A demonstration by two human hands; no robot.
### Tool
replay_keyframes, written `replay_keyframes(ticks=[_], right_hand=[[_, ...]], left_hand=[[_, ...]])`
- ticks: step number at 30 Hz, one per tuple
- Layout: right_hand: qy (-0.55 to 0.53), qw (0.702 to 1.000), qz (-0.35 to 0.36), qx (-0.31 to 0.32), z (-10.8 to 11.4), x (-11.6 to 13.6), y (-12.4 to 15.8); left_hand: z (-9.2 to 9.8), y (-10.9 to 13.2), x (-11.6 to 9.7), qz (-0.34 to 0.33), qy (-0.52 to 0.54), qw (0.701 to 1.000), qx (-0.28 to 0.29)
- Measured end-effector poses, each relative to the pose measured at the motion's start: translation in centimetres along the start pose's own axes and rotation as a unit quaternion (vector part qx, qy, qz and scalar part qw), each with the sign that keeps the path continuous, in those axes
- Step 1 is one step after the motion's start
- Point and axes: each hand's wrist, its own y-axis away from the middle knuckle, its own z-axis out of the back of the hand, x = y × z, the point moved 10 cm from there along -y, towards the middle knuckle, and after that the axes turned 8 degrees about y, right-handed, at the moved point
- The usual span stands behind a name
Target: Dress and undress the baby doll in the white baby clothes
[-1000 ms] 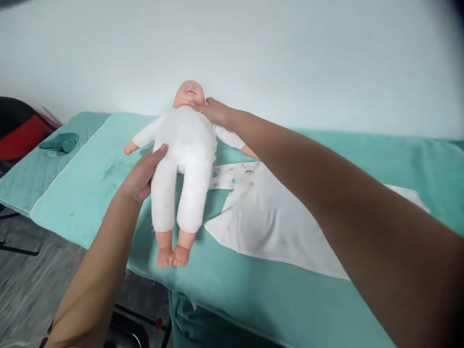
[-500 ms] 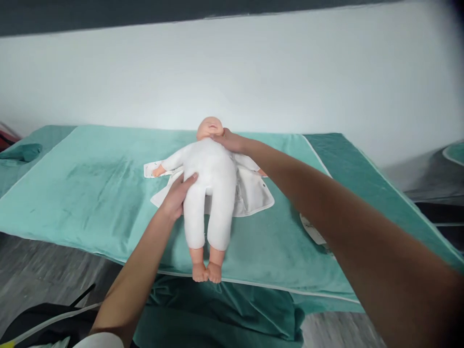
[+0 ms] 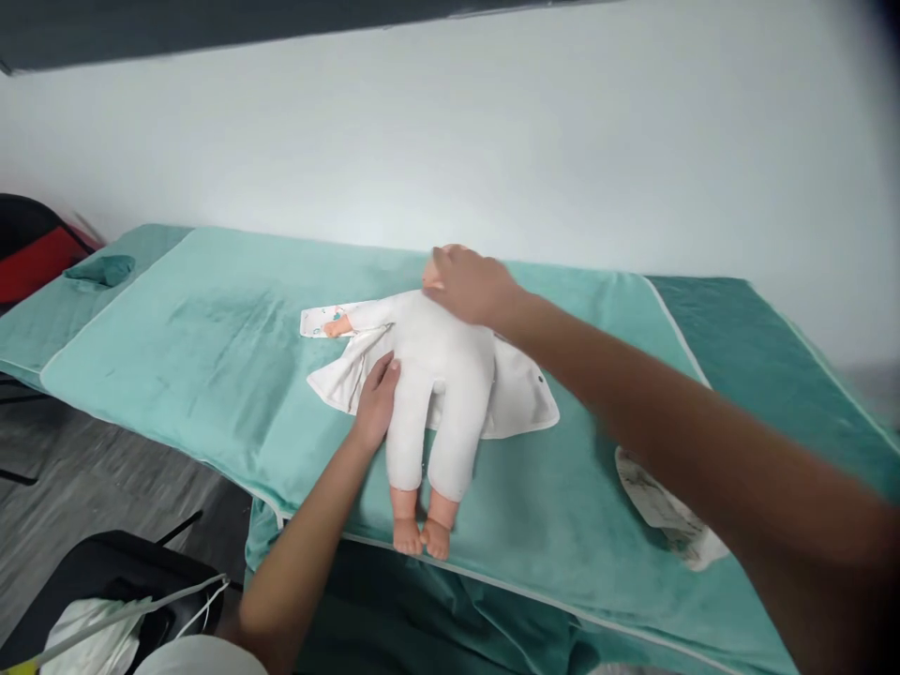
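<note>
A baby doll (image 3: 440, 366) with a white cloth body and bare plastic feet lies on its back, legs toward me. Under it a white garment (image 3: 524, 394) is spread out, one sleeve reaching beneath the doll's outstretched arm on the left. My left hand (image 3: 378, 398) is against the doll's hip on the left, thumb uppermost, its other fingers partly hidden. Over the doll's head and neck is my right hand (image 3: 474, 286), thumb and fingers apart and curved, covering most of the face. The doll's other arm is hidden behind my right forearm.
The doll lies on a bed with a green cover (image 3: 232, 375) against a white wall (image 3: 422, 141). A crumpled patterned cloth (image 3: 667, 516) lies right of the doll, partly behind my forearm. A black chair (image 3: 133, 562) holding pale cloth stands at lower left.
My right hand has shifted from beside the doll's neck to over its face. My left hand stays at the hip, its thumb lower on the side. The view has turned slightly left.
</note>
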Motion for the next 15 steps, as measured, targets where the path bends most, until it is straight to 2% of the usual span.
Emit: replay_keyframes(ticks=[2, 4, 7, 10, 13, 15], right_hand=[[-0.006, 0.995, 0.097, 0.010, -0.4, 5.9, -0.8], [0.001, 0.987, 0.155, 0.048, -2.4, 10.4, -2.0], [0.004, 0.977, 0.182, 0.115, -6.1, 13.5, -3.8], [-0.005, 0.972, 0.193, 0.134, -7.3, 13.2, -4.5], [-0.052, 0.979, 0.174, 0.096, -5.9, 10.8, -4.3], [-0.104, 0.982, 0.147, 0.049, -4.4, 8.6, -3.9]], left_hand=[[0.8, 1.1, -0.1, -0.015, -0.013, 0.999, -0.034], [1.1, 2.1, -0.2, -0.039, -0.024, 0.998, -0.049], [1.5, 2.6, -0.4, -0.081, -0.074, 0.993, -0.053], [1.2, 1.7, -1.3, -0.152, -0.169, 0.973, -0.035], [0.3, -0.4, -2.8, -0.241, -0.288, 0.927, -0.011], [0.3, -2.6, -3.3, -0.260, -0.360, 0.895, -0.026]])
